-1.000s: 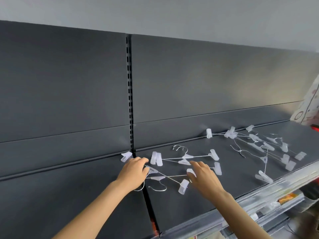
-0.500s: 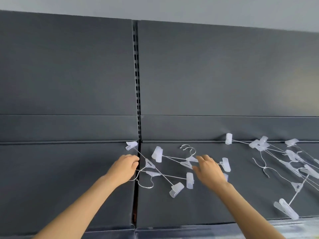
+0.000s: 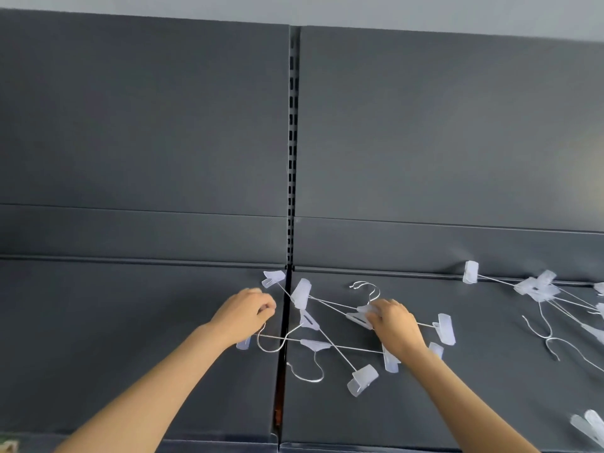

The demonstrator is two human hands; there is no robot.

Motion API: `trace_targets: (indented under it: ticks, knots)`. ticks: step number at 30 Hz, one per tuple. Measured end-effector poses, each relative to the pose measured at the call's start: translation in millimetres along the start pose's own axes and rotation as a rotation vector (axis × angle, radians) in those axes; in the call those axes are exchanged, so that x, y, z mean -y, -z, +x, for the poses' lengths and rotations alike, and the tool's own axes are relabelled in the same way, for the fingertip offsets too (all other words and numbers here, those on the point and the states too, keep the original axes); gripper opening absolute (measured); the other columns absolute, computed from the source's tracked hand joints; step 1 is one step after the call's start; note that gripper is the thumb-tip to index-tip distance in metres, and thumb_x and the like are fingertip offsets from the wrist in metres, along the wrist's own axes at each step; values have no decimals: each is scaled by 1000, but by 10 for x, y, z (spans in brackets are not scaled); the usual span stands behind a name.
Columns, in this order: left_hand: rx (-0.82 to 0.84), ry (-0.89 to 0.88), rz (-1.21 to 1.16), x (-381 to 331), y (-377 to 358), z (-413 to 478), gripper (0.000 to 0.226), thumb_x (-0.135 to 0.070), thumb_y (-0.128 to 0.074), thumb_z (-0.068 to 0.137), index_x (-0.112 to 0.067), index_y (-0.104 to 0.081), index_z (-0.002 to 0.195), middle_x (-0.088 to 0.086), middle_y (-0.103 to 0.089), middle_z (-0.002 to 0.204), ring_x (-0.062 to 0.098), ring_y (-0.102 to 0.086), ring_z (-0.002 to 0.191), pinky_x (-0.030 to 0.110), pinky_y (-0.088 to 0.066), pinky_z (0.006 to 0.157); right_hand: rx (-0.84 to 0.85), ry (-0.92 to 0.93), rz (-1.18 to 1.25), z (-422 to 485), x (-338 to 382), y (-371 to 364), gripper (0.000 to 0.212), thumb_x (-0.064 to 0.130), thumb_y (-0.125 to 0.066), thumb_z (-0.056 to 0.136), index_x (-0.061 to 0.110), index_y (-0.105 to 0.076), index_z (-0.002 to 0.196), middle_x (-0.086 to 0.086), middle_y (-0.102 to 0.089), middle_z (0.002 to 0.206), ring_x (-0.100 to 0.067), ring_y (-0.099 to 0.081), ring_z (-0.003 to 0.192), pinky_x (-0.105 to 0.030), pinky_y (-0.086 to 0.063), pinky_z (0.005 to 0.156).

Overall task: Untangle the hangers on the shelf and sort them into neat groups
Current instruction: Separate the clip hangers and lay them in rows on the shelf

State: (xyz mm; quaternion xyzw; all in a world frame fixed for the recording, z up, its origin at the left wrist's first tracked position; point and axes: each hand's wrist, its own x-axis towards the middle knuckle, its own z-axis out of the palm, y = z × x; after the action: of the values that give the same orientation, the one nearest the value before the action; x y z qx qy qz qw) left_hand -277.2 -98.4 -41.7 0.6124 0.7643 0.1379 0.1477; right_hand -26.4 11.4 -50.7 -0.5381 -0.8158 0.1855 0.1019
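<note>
A tangle of wire clip hangers (image 3: pixel 322 335) with pale translucent clips lies on the dark grey shelf (image 3: pixel 130 322), across the seam between two shelf panels. My left hand (image 3: pixel 243 313) is curled over the tangle's left end, gripping a wire hook. My right hand (image 3: pixel 394 323) pinches the centre piece of a hanger on the tangle's right side, just below its upright hook. A second tangle of hangers (image 3: pixel 552 299) sprawls at the far right, touched by neither hand.
The shelf's dark back panel (image 3: pixel 163 142) rises behind, with a slotted upright (image 3: pixel 293 142) at the seam. More pale clips (image 3: pixel 588 426) lie at the lower right edge. The shelf's front edge runs along the bottom of the view.
The view has shifted left and closer. My left hand has closed on a hook at the tangle's left end; my right hand has moved onto a hanger's centre piece and pinched it.
</note>
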Motion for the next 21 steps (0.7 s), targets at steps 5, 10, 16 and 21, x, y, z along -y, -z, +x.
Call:
trace_targets:
  ticks: [5, 10, 16, 21]
  knots:
    - [16, -188, 8, -124, -33, 190, 25, -22, -45, 94, -19, -66, 109, -7, -58, 107, 8, -43, 110, 26, -37, 94, -8, -42, 96, 26, 15, -14, 16, 18, -47, 88, 8, -46, 75, -11, -56, 85, -33, -53, 84, -36, -42, 71]
    - [-7, -206, 37, -58, -44, 315, 27, -21, -44, 95, -17, -64, 114, -5, -58, 118, 13, -45, 116, 26, -37, 97, 10, -107, 122, 14, 23, -34, 22, 23, -42, 94, 5, -47, 104, -8, -56, 90, -30, -51, 83, -33, -38, 66]
    - [47, -270, 152, 26, -118, 439, 33, -20, -41, 96, -20, -54, 126, -7, -45, 139, 13, -35, 131, 31, -32, 106, 94, -114, 139, 77, 63, 24, 22, 29, -49, 91, 12, -37, 92, -5, -53, 88, -28, -50, 79, -36, -42, 69]
    - [18, -249, 137, 6, -168, 535, 19, -16, -44, 93, -13, -58, 107, -3, -58, 106, 19, -49, 110, 27, -39, 87, 147, -130, 46, 120, 51, -3, 22, 22, -57, 84, 13, -44, 98, -2, -52, 90, -25, -49, 79, -30, -39, 65]
